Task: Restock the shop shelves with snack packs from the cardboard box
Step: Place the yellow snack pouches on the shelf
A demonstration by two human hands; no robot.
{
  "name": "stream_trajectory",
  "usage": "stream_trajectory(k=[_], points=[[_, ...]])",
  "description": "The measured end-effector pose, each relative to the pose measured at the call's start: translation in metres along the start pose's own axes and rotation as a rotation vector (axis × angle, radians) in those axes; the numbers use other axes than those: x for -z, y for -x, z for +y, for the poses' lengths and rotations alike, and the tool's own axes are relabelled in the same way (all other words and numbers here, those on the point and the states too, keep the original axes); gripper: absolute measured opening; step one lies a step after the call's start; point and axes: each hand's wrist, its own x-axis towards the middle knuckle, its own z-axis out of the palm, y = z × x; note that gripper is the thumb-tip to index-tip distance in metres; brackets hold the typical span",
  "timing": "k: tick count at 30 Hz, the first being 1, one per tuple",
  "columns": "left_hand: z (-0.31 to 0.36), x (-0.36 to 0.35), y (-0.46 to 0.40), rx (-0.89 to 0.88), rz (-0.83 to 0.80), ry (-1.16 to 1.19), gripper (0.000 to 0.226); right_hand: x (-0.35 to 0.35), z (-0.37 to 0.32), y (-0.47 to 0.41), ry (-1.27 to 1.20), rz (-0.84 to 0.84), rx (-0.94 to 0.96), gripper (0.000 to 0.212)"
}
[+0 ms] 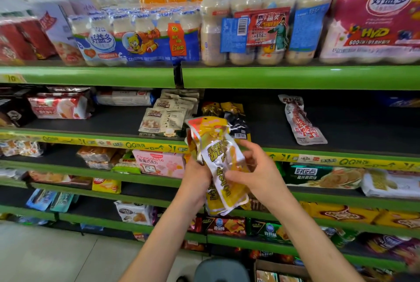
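Left hand: the left hand (196, 178) was wrapped around the bunch of snack packs (219, 163) from the left side, fingers closed on it.
Right hand: the right hand (254, 173) pinched the front pack, thumb on its face and fingers bent behind it.
Where the packs were: up in the air in both hands, in front of the yellow-edged shelf (341, 122), not yet on it.
Step, my guess: pulling one pack off the bunch to lay it on the shelf.
How to do it well: hold the bunch tight so no pack slips, peel off just one, and lay it flat in the dark bare spot by the black and gold packs (229, 113).
How the packs looked: shiny, yellow and silver, long and floppy, with big letters.
Box: the cardboard box (279, 269) sat low by the floor, with more packs inside.
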Motion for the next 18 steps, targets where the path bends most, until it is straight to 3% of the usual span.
stream_trajectory(k=[4,9,11,18], points=[[0.000,0.003,0.001,-0.047,0.043,-0.042,0.031,-0.002,0.004,0.000,-0.068,0.000,0.003,0.026],[-0.003,0.016,0.000,-0.018,0.120,-0.053,0.031,-0.001,0.010,0.004,-0.121,0.046,-0.054,0.008],[-0.002,0.018,0.001,-0.009,0.139,-0.041,0.032,0.000,0.011,0.004,-0.124,0.059,-0.066,0.019],[0.003,0.014,0.001,-0.043,0.111,-0.044,0.031,0.002,0.009,0.003,-0.143,0.058,-0.069,0.020]])
